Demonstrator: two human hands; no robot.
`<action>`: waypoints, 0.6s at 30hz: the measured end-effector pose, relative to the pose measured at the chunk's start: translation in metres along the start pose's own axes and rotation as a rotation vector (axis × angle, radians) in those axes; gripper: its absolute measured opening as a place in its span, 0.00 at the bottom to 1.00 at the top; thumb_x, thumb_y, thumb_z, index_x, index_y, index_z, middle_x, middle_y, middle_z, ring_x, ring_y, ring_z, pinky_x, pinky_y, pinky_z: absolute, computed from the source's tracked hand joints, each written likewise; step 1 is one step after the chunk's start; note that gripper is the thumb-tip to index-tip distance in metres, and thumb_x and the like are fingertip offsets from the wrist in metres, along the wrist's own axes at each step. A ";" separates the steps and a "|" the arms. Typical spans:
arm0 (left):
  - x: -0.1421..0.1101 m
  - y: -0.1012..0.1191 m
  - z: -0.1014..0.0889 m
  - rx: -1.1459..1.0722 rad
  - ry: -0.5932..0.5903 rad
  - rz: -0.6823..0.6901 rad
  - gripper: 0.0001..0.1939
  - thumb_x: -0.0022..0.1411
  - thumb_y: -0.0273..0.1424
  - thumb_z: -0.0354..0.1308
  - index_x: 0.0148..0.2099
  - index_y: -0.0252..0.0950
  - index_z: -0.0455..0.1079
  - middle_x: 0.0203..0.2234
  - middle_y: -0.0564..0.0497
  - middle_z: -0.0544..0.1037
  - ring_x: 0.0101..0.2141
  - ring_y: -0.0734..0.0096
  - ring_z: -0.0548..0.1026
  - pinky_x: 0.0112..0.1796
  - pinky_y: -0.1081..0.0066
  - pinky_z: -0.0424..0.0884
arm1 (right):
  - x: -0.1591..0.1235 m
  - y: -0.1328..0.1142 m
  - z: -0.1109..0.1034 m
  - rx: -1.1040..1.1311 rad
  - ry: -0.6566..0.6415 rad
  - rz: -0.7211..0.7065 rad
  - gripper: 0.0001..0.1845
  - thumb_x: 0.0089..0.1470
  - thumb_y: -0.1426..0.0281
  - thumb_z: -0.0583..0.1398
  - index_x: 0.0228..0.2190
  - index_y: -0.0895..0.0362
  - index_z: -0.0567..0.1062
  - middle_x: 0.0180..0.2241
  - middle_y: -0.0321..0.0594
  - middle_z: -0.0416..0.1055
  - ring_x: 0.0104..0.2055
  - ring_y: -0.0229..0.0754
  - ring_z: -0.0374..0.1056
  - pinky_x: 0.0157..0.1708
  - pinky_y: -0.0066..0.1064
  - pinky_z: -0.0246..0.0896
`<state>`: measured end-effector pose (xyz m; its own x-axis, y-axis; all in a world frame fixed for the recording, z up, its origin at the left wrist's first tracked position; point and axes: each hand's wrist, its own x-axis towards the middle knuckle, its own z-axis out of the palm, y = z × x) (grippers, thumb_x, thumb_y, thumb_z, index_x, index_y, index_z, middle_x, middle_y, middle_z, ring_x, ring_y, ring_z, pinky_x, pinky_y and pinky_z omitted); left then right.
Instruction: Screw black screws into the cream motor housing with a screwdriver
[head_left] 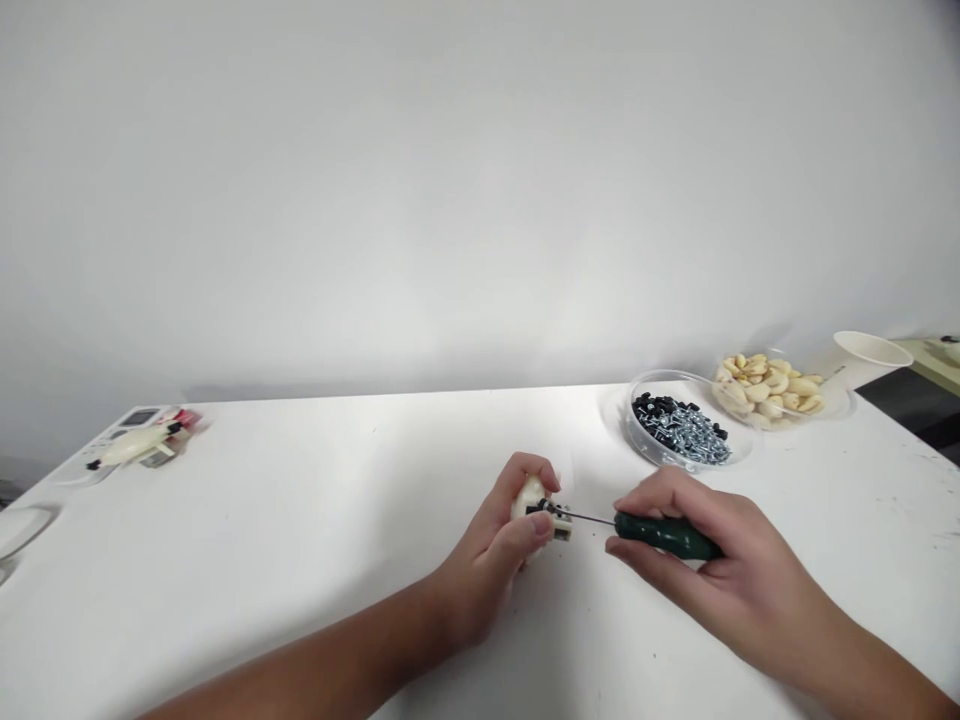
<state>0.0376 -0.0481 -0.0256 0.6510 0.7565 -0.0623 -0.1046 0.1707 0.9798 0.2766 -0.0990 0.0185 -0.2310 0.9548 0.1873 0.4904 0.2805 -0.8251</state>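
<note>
My left hand (499,545) is closed around a small cream plastic part (529,494) with black and metal pieces on its right end. Its thumb presses on the near side, and the fingers hide much of the part. In my right hand (720,560) is a screwdriver (664,534) with a dark green handle, gripped between thumb and fingers. The thin metal shaft points left, and its tip meets the end of the cream part. Whether a screw sits under the tip, I cannot tell.
At the right stands a clear dish (637,445) of silver screws and black pieces. Behind it are a clear bowl of cream oval pieces (772,385) and a white cup (862,362). A similar cream part (139,445) lies on a white device with a display (139,418) at the far left.
</note>
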 end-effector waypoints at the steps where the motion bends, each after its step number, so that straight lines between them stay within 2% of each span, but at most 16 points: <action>1: 0.000 0.000 0.000 0.006 -0.001 0.014 0.17 0.72 0.48 0.53 0.54 0.43 0.59 0.28 0.57 0.60 0.28 0.73 0.55 0.30 0.70 0.52 | 0.000 0.002 -0.001 -0.101 0.045 -0.126 0.05 0.67 0.65 0.63 0.40 0.51 0.72 0.29 0.33 0.72 0.28 0.38 0.67 0.25 0.29 0.57; 3: 0.000 0.002 0.001 0.024 -0.007 0.052 0.17 0.72 0.46 0.54 0.53 0.43 0.60 0.29 0.57 0.61 0.28 0.73 0.55 0.32 0.70 0.53 | 0.001 0.006 -0.002 -0.249 0.098 -0.313 0.06 0.67 0.69 0.64 0.44 0.50 0.72 0.34 0.36 0.77 0.32 0.41 0.73 0.27 0.30 0.60; 6: 0.000 0.006 0.001 0.048 -0.016 0.083 0.15 0.72 0.43 0.54 0.53 0.42 0.60 0.30 0.57 0.61 0.30 0.73 0.56 0.34 0.70 0.54 | 0.003 0.008 -0.003 -0.339 0.121 -0.406 0.08 0.68 0.70 0.63 0.47 0.51 0.71 0.38 0.40 0.80 0.35 0.44 0.77 0.28 0.32 0.62; 14: 0.000 0.008 0.001 0.023 -0.039 0.047 0.16 0.70 0.43 0.58 0.53 0.43 0.59 0.29 0.58 0.57 0.29 0.72 0.54 0.33 0.70 0.53 | 0.002 0.011 -0.008 -0.310 0.092 -0.348 0.07 0.67 0.69 0.64 0.45 0.50 0.72 0.35 0.35 0.80 0.29 0.39 0.73 0.27 0.31 0.62; 18: 0.001 0.007 0.001 0.019 -0.028 0.046 0.17 0.70 0.44 0.58 0.53 0.43 0.60 0.30 0.57 0.57 0.30 0.72 0.53 0.33 0.70 0.52 | 0.003 0.011 -0.008 -0.297 0.079 -0.330 0.07 0.67 0.69 0.64 0.45 0.51 0.73 0.36 0.36 0.80 0.30 0.40 0.74 0.28 0.31 0.63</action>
<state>0.0382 -0.0472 -0.0186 0.6666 0.7453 -0.0119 -0.1206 0.1235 0.9850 0.2880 -0.0926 0.0141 -0.3559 0.8110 0.4644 0.6239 0.5761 -0.5281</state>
